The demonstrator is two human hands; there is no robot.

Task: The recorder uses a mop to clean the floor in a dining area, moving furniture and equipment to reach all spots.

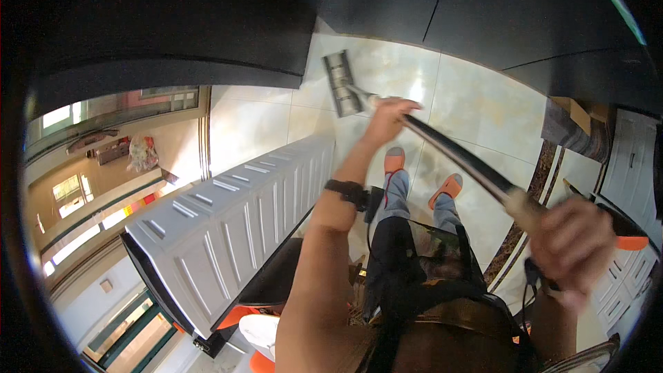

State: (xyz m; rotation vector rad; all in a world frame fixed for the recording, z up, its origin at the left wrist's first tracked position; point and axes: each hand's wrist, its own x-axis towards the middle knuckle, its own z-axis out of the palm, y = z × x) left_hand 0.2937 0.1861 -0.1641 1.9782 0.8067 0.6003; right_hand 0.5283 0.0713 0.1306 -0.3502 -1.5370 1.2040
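Note:
A flat mop with a long handle [461, 158] slants across the view. Its rectangular mop head [342, 83] rests on or just above the pale tiled floor, near the corner of the dark panels. My left hand [391, 119] grips the lower part of the pole, close to the head. Around the upper end of the handle my right hand [572, 246] is closed, somewhat blurred. The underside of the mop head is hidden from view.
A white grooved panelled unit [248, 223] stands at the left. Dark cabinet-like panels [383, 0] border the floor [476, 93] ahead. At the right are a dark striped mat [575, 132] and white cabinets [634, 158]. My feet in orange slippers [394, 160] are below the pole.

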